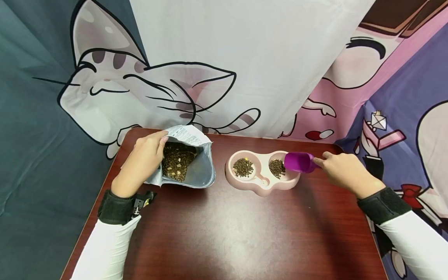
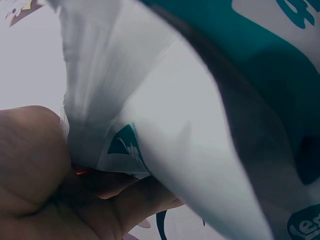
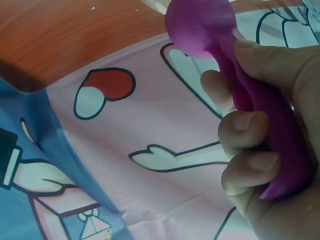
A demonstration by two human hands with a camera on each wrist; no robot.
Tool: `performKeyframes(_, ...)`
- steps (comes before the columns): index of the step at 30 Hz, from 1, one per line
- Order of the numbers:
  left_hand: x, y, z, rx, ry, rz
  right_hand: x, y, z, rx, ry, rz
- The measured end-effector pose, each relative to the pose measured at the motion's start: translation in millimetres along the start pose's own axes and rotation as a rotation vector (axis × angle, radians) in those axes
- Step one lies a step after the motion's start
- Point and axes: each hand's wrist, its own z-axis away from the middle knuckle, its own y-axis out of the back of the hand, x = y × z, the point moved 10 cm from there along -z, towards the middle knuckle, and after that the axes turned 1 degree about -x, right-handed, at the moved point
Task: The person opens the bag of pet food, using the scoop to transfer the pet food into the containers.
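Observation:
On the left, my left hand [image 1: 147, 153] grips the top edge of an opened bag [image 1: 206, 167] of dry pet food. Brown kibble [image 1: 176, 161] with pale bits shows inside it. In the left wrist view the bag's wall [image 2: 175, 110] is white and teal, with the thumb and fingers around its edge. My right hand [image 1: 344, 171] holds a purple scoop [image 1: 299, 162], its fingers wrapped around the handle [image 3: 270, 130]. The scoop's mouth overlaps the right bowl of a pink double pet bowl [image 1: 264, 190]. Small heaps of kibble lie in the left bowl [image 1: 243, 167] and the right bowl [image 1: 277, 168].
A dark red-brown wooden table [image 1: 238, 241] carries the bag and the double bowl. Behind it hangs a printed cloth [image 1: 273, 70] with cartoon figures, reaching the table's back edge. More cloth [image 1: 31, 155] hangs along the left side.

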Motion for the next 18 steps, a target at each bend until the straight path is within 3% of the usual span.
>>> performKeyframes(7, 0.5, 1.1, 0.7, 0.011, -0.001, -0.002, 16, -1, 8.9, 0.021, -0.069, -0.044)
performKeyframes(13, 2.1, 1.7, 1.0, 0.019, -0.006, -0.002, 30, -12, 18.9, -0.027, -0.145, -0.096)
performKeyframes(18, 2.8, 1.6, 1.4, 0.015, -0.004, -0.003, 39, -20, 27.7, 0.0, -0.198, -0.114)
